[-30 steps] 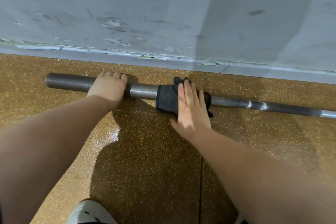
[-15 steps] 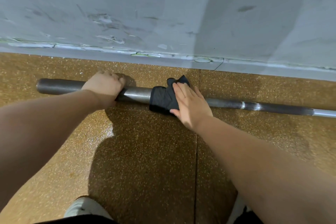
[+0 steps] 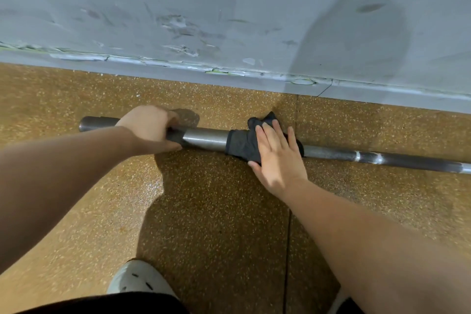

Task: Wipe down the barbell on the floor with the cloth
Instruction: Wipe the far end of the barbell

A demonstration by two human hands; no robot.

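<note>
Along the foot of a scuffed grey wall [image 3: 229, 7], on the speckled brown floor [image 3: 216, 211], lies the barbell [image 3: 206, 136] — left hand [image 3: 150, 127] curled in a full grip around its thick sleeve, right hand [image 3: 276, 158] pressing flat, fingers spread, on the dark cloth [image 3: 242, 144] draped over the bar — a white shoe [image 3: 139, 279] below.

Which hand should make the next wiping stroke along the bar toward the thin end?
The right hand, probably: it lies flat on the cloth draped over the barbell. The left hand grips the thick sleeve, steadying it.
</note>
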